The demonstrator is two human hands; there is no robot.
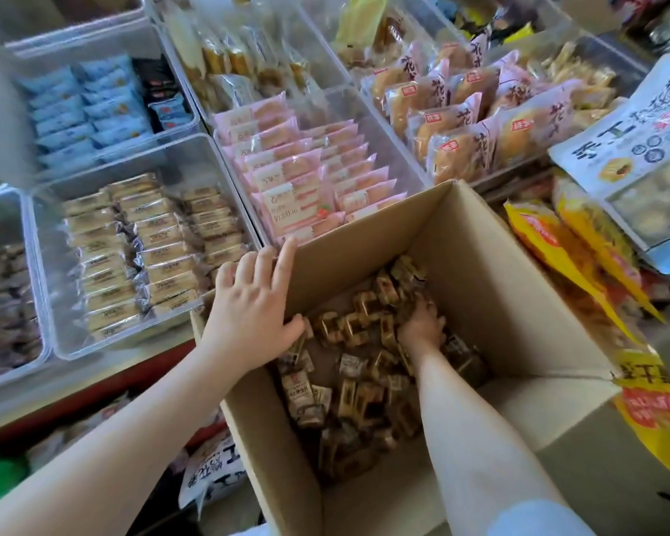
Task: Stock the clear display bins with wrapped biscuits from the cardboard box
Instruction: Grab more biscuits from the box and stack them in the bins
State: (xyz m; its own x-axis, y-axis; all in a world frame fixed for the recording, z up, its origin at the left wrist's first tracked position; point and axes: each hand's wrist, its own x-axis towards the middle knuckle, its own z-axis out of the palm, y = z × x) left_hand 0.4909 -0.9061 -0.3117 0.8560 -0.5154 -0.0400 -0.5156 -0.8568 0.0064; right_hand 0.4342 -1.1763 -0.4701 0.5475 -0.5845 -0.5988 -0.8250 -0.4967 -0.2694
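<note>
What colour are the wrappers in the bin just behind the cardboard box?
Pink, with clear windows, on the wrapped packs behind the cardboard box; head view.

Right hand (422, 323) fingers buried among wrapped biscuits (349, 365), grip unclear

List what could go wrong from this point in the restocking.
1. The cardboard box leans on the bin edge, steadied only by the left hand on its rim; letting go could tip it.
2. The right hand digs into loose wrapped biscuits; a big handful may spill in transfer.
3. The bin of tan packets already looks nearly full, so extra packets could overflow.
</note>
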